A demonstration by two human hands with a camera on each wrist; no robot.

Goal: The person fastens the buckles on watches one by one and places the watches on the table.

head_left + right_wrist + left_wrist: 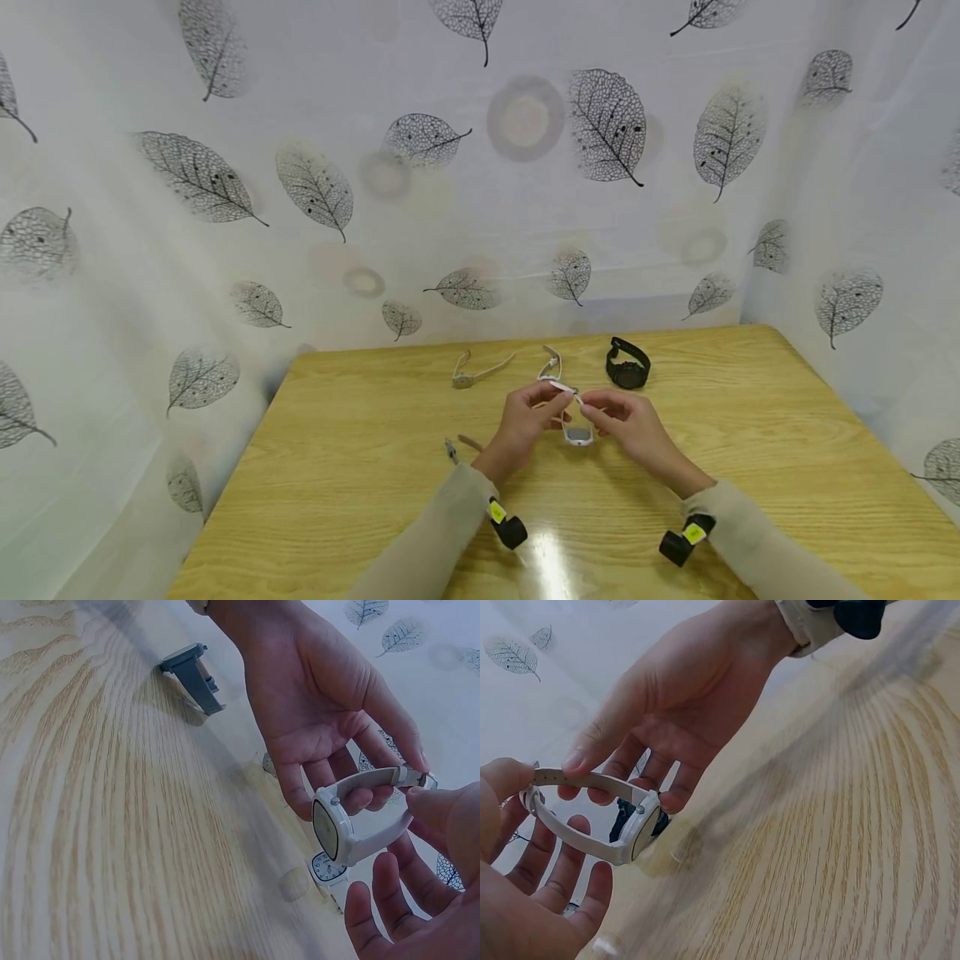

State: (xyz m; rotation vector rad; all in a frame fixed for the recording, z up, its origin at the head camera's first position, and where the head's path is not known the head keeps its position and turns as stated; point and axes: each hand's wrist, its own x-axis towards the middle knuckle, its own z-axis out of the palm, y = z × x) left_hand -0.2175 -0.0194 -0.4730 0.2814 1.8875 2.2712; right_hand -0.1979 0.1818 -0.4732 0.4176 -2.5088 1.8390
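Two pale sleeves (pixel 427 537) are reaching in from the near side, each wearing a black wrist camera (pixel 512 531) with a yellow label, and between their hands a white watch (pixel 578 438) is hanging above the tabletop (pixel 352 508), near its far half. Its strap (pixel 581 838) is curving into a loop, the ends meeting at the fingertips and the case dangling below; whether the buckle is fastened, the fingers are hiding too much to tell. The left hand (pixel 522 419) is pinching the strap near the buckle between thumb and finger, while the right hand (pixel 628 422) is pinching it from the opposite side, its other fingers spreading loosely under the loop. Just behind the hands a second white watch (pixel 328 867) is resting with its numbered dial showing, partly covered in the head view. To its right a black watch (pixel 628 373) is sitting with its band rising in a loop; to its left a pale pinkish watch (pixel 463 381) is stretching out one strap. Beside the left forearm a grey watch (pixel 193 679) is standing on its edge. Around the tabletop, white curtains (pixel 480 225) printed with dark leaves are hanging.
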